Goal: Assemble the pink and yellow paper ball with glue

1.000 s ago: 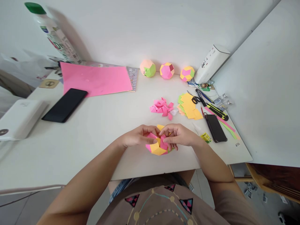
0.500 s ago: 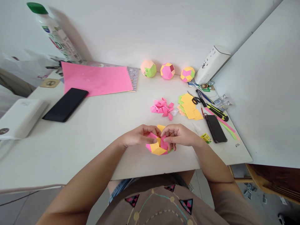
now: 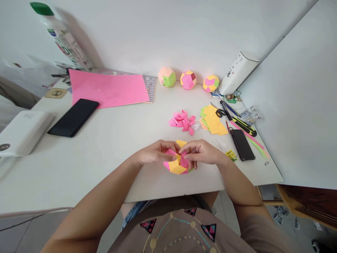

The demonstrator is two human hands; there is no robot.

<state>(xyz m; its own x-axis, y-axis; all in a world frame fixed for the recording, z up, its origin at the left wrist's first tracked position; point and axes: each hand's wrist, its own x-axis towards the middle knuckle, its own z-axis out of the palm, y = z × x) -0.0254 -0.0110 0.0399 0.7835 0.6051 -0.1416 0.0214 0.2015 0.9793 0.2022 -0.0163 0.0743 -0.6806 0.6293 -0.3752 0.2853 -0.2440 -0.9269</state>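
Observation:
Both my hands hold a half-built paper ball of pink and yellow folded pieces, just above the near edge of the white table. My left hand wraps its left side, fingers curled over the top. My right hand pinches a pink flap at the top of the ball with fingers pressed together. A heap of pink folded paper pieces lies beyond my hands. A stack of yellow paper squares lies to its right.
Three finished paper balls stand by the wall. Scissors, pens, a cutter and a black phone lie at right. A pink sheet, another black phone, a white box and a bottle sit at left.
My right fingers have shifted slightly on the pink flap at the top of the ball. Everything else stays in place.

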